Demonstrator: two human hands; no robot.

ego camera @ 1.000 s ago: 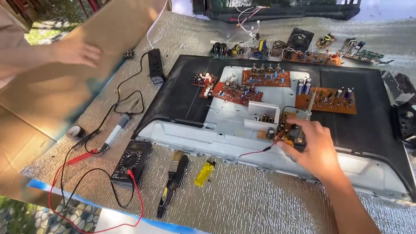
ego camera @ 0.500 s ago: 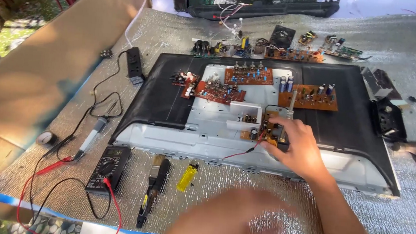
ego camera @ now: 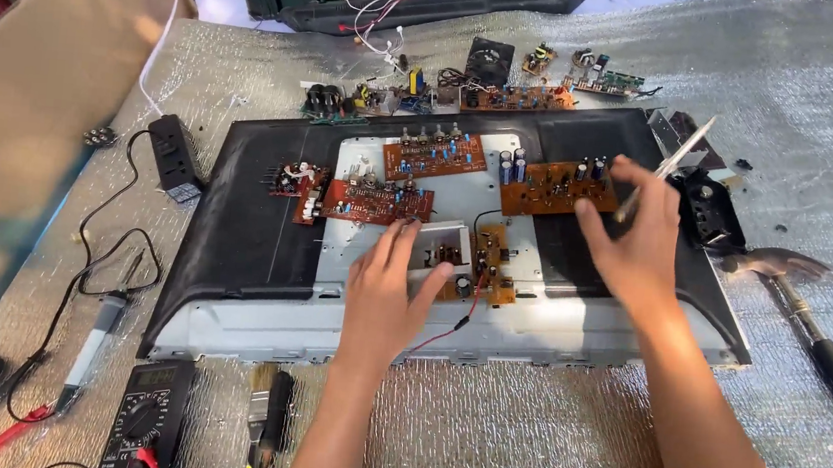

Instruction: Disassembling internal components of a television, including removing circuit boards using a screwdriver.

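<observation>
Head camera, looking down: a flat-screen television lies face down on silver foil-backed sheeting, its black back shell (ego camera: 235, 238) framing a pale metal chassis (ego camera: 348, 328). The shell acts as a shallow tray: inside it lie several brown circuit boards, among them a long board with blue capacitors (ego camera: 541, 185), a reddish board (ego camera: 374, 202), and a small board with a red wire (ego camera: 490, 266).

The left hand (ego camera: 386, 297) rests flat, fingers spread, holding nothing, on the chassis just beside the small board. The right hand (ego camera: 637, 238) is closed around a thin metal tool (ego camera: 665, 170), which looks like tweezers, raised above the right end of the long board.

Judging by this, the work is at the boards; the tool tip would need steady, careful placing among crowded parts.

Outside the shell: a multimeter (ego camera: 145, 413), a brush (ego camera: 265, 417), a hammer (ego camera: 810, 329), a power strip (ego camera: 174, 155), loose boards beyond.
</observation>
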